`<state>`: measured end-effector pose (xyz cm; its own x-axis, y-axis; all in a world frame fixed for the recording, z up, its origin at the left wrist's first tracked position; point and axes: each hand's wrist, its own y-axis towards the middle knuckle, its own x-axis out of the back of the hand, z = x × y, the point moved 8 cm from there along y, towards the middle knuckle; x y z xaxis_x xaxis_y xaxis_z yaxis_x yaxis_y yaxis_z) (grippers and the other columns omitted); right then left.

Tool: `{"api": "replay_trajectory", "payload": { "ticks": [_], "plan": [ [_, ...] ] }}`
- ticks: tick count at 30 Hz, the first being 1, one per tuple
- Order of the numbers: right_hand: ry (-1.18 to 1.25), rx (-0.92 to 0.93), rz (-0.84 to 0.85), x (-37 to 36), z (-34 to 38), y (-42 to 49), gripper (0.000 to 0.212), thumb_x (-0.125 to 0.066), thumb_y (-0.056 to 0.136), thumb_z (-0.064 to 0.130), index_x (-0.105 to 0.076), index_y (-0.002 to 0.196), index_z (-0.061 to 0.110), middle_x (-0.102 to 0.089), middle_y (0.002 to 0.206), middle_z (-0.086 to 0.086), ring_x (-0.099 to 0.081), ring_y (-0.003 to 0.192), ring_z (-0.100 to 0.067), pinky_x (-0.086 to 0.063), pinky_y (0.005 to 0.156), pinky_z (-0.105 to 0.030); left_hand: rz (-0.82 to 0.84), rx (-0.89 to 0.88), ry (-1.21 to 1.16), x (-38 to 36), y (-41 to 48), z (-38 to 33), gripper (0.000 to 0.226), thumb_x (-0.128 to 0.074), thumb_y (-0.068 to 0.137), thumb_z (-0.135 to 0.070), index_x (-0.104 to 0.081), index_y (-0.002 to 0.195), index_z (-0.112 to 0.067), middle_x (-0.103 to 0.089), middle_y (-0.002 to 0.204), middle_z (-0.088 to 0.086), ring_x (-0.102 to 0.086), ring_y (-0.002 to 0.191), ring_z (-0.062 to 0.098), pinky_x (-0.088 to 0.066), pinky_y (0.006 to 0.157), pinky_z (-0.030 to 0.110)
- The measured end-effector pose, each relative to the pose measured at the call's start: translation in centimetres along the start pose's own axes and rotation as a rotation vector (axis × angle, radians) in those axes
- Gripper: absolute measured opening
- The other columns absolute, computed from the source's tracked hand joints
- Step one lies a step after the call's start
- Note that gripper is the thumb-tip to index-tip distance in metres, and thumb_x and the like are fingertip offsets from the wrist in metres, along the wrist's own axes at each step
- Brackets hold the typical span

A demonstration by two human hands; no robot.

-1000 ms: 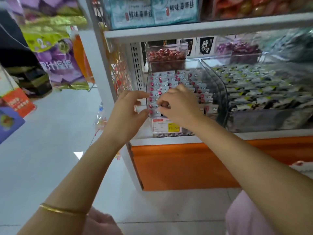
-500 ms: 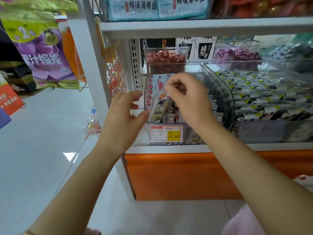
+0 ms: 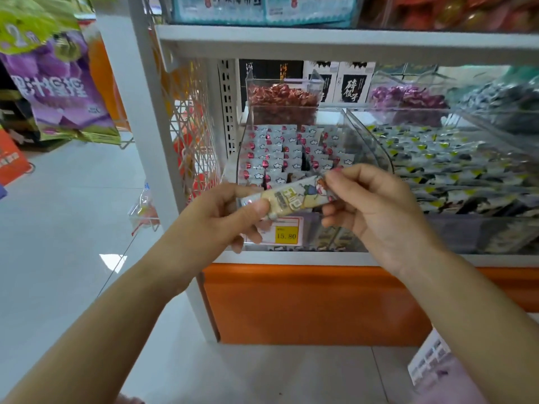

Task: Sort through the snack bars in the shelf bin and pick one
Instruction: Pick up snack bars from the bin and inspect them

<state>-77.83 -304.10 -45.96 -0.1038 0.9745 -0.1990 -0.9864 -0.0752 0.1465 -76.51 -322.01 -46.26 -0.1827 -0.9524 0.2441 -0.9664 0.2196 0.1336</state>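
One snack bar (image 3: 291,199) was held out in front of the clear shelf bin (image 3: 232,161), lying roughly level with its right end a little higher. The left hand (image 3: 215,220) pinched the bar's left end between thumb and curled fingers. The right hand (image 3: 376,208) pinched the right end between thumb and forefinger, its other fingers loosely curled below. The bar had a pale wrapper with green lettering and a small cartoon figure. Behind it, the bin was filled with rows of silver bars (image 3: 291,150) marked with red spots, and a price tag (image 3: 287,232) on the bin's front read 15.80. A small clear box of red sweets (image 3: 281,97) stood at the back. Just to the right, a second bin (image 3: 466,234) held packets marked black and yellow. Both bins sat on a white shelf (image 3: 291,258) above an orange base (image 3: 306,301). A purple bag (image 3: 58,88) hung at the far left.
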Motion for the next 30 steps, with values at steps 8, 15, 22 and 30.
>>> {"api": "replay_trajectory", "payload": {
  "ticks": [8,15,22,30],
  "plan": [
    [0.153,-0.218,-0.029,0.4,-2.7,-0.2,0.016,-0.064,0.065,0.016,-0.063,0.077,0.006,-0.064,0.055,-0.001,-0.061,0.046,-0.010,-0.049,0.041,-0.018,-0.039,0.223,-0.550,0.2,0.0,2.4,0.028,-0.055,0.076,-0.033,-0.077,0.075,-0.015,-0.067,0.063,0.002,-0.061,0.055,0.004,-0.051,0.052,0.012],
    [0.347,-0.271,0.063,-0.5,-3.1,-0.5,0.015,-0.059,0.065,0.005,-0.061,0.079,0.000,-0.066,0.057,-0.006,-0.067,0.052,-0.011,-0.051,0.043,-0.016,-0.168,0.275,-0.674,0.9,-0.4,3.0,0.025,-0.058,0.076,-0.028,-0.071,0.086,-0.009,-0.067,0.068,0.003,-0.058,0.050,0.005,-0.050,0.047,0.014],
    [-0.350,0.282,0.027,-0.4,0.3,-1.0,0.026,-0.052,0.089,-0.006,-0.063,0.093,0.018,-0.062,0.082,-0.007,-0.071,0.067,-0.022,-0.059,0.063,-0.029,-0.122,0.263,-0.606,0.9,-1.0,2.3,0.024,-0.052,0.088,-0.023,-0.075,0.088,-0.015,-0.070,0.073,0.005,-0.060,0.053,0.008,-0.053,0.049,0.018],
    [-0.358,0.239,0.055,-1.3,-0.1,-1.0,0.019,-0.060,0.086,0.022,-0.055,0.091,0.005,-0.062,0.078,-0.008,-0.066,0.064,-0.027,-0.058,0.056,-0.037,-0.166,-0.019,-0.056,1.6,-1.1,0.2,0.022,-0.052,0.091,-0.010,-0.065,0.103,-0.023,-0.070,0.085,-0.008,-0.066,0.072,0.007,-0.054,0.063,0.018]
  ]
}}
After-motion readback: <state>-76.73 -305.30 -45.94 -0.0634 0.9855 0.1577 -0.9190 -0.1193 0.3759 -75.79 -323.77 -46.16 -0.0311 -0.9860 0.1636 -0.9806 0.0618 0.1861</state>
